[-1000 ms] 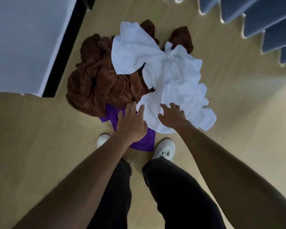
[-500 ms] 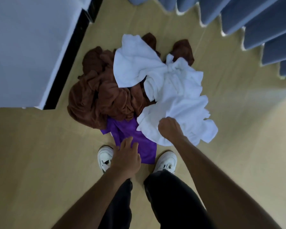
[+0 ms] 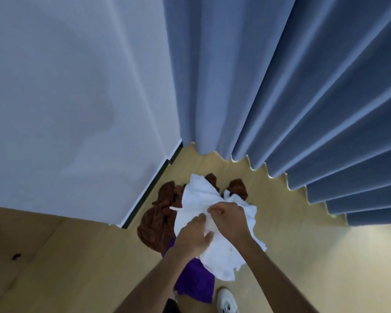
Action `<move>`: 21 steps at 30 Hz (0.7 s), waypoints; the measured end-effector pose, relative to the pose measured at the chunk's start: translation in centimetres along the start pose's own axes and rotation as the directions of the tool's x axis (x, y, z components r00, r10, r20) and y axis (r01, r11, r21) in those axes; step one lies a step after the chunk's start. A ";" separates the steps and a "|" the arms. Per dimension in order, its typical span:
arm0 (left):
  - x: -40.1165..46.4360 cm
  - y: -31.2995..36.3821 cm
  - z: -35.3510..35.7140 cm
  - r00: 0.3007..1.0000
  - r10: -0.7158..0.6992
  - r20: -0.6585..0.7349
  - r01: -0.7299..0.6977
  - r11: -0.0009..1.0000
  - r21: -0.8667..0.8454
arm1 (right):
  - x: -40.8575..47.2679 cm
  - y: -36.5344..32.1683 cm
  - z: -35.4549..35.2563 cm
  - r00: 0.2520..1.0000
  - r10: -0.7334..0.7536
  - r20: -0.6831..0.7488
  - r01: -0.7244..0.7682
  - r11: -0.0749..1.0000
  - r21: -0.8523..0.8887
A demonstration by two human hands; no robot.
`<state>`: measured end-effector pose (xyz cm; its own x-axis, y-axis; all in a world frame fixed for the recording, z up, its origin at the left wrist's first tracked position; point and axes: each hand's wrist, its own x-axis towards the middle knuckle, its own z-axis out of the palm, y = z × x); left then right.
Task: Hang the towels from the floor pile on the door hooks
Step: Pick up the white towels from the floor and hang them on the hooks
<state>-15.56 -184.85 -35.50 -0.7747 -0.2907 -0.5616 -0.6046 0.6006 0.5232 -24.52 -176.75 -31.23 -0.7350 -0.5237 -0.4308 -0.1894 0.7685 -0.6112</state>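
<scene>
A white towel (image 3: 221, 256) hangs lifted above the floor pile, bunched between both hands. My right hand (image 3: 229, 219) grips its upper part with curled fingers. My left hand (image 3: 193, 237) holds the towel's left side, fingers bent into the cloth. More white towel (image 3: 196, 195) lies on the pile behind. A brown towel (image 3: 155, 224) is heaped on the floor to the left, with another brown bit (image 3: 238, 187) at the back. A purple towel (image 3: 193, 281) lies under them near my feet. No door hooks are in view.
A white wall (image 3: 77, 98) with a dark baseboard stands at the left. Blue pleated curtains (image 3: 280, 86) hang at the right, down to the wooden floor (image 3: 325, 267). My white shoe (image 3: 227, 300) shows at the bottom edge. A small dark speck (image 3: 16, 256) lies on the floor, left.
My right hand has closed on the white towel and raised it off the pile. My left hand came up from the purple towel to the white one. The view has tilted upward.
</scene>
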 end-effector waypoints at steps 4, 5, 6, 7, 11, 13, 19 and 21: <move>-3.2 2.8 -5.1 0.978 -0.003 -0.209 0.010 0.999 0.032 | -1.7 -5.6 -5.5 0.979 -0.184 -0.091 0.189 0.981 0.052; -4.1 3.4 -6.4 0.961 0.013 -0.277 0.001 0.999 0.052 | -2.3 -6.8 -6.6 0.970 -0.214 -0.115 0.224 0.971 0.084; -5.2 4.1 -7.7 0.940 0.028 -0.341 -0.005 0.998 0.068 | -3.0 -7.9 -7.8 0.962 -0.237 -0.139 0.255 0.957 0.136; -6.3 4.7 -9.0 0.916 0.034 -0.399 -0.008 0.998 0.066 | -3.7 -8.9 -8.9 0.953 -0.258 -0.156 0.285 0.941 0.185; -11.6 6.7 -14.0 0.829 -0.017 -0.560 -0.024 0.998 -0.066 | -5.8 -12.5 -12.3 0.935 -0.336 -0.110 0.351 0.920 0.177; -14.5 7.4 -16.4 0.799 -0.017 -0.602 -0.044 0.995 -0.085 | -7.0 -14.2 -13.2 0.908 -0.417 -0.039 0.419 0.903 0.094; -23.3 8.9 -22.1 0.720 0.042 -0.693 -0.080 0.997 -0.023 | -11.9 -20.6 -12.9 0.686 -0.715 0.138 0.709 0.612 -0.350; -26.0 8.7 -23.2 0.699 0.022 -0.715 -0.062 0.998 -0.029 | -13.8 -22.9 -12.2 0.575 -0.804 0.150 0.782 0.486 -0.391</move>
<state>-4.98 -189.39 -1.48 -0.6874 -0.7222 0.0775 -0.5609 0.5955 0.5751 -17.99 -182.66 -3.22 -0.1726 -0.9744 0.1442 -0.9212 0.1079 -0.3739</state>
